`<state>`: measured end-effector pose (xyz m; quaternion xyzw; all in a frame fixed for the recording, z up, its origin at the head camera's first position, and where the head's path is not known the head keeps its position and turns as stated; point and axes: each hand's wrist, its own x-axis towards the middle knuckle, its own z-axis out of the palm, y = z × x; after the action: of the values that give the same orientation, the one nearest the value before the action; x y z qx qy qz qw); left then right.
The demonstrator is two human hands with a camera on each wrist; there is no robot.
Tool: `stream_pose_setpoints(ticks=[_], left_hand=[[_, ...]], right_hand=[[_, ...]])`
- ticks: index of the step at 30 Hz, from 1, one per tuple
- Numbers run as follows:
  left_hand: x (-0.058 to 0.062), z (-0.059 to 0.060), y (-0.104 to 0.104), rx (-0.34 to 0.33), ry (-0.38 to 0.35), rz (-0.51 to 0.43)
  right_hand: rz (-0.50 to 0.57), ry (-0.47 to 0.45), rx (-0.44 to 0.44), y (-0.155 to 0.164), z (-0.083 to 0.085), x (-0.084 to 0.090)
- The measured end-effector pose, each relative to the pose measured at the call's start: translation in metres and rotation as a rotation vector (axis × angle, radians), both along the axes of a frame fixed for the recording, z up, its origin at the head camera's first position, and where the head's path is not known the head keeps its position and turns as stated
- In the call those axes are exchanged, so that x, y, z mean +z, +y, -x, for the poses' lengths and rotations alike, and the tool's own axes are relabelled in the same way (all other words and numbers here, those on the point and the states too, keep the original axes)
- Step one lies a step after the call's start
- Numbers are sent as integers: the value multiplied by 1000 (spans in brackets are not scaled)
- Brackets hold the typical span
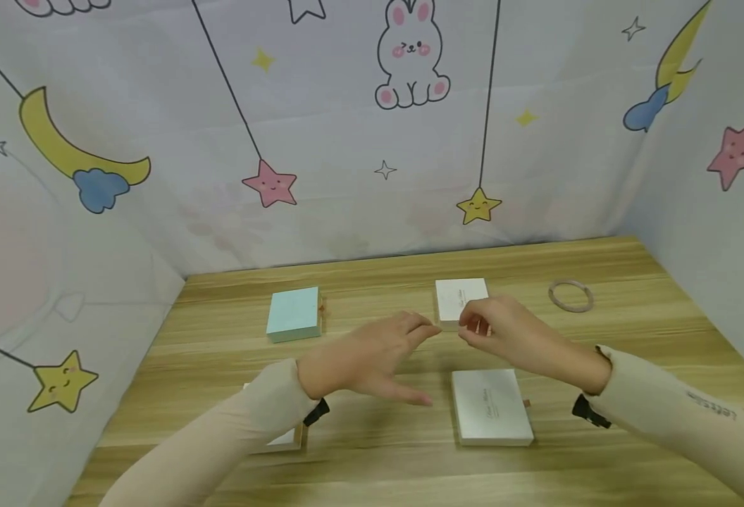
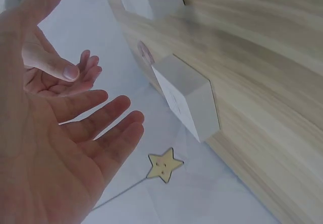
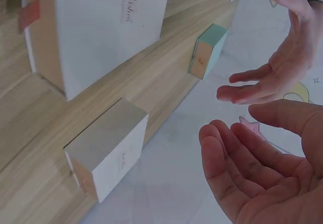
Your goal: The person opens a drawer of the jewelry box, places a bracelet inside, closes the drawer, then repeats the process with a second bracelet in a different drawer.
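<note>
My left hand [image 1: 372,355] is held over the middle of the table, fingers stretched forward and thumb apart, holding nothing. Facing it from the right, my right hand [image 1: 505,331] has loosely bent fingers; its palm is bare in the right wrist view. Behind the right hand sits a small white box [image 1: 461,292], partly covered by the fingers in the head view. A larger flat white box [image 1: 491,408] with printed script lies nearer to me, below the right hand. To the left hand's far left is a mint-green box [image 1: 294,313].
A pale grey-pink ring, like a bangle [image 1: 571,308], lies at the back right. Another white box [image 1: 286,442] is mostly hidden beneath the left sleeve. A patterned white curtain [image 1: 340,127] encloses the wooden table [image 1: 372,472] at the back and sides.
</note>
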<state>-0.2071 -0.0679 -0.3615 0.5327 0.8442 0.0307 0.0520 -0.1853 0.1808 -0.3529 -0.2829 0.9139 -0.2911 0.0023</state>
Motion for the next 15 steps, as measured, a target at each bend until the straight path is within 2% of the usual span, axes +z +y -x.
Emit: stream_pose_setpoints(ticks=[6, 13, 15], left_hand=[[-6, -7, 21, -41, -16, 27], [-16, -14, 46, -97, -5, 52], [-19, -16, 52, -110, 10, 51]], right_hand=[[4, -12, -35, 30, -9, -4], [43, -151, -65, 60, -18, -14], [39, -165, -70, 67, -22, -18]])
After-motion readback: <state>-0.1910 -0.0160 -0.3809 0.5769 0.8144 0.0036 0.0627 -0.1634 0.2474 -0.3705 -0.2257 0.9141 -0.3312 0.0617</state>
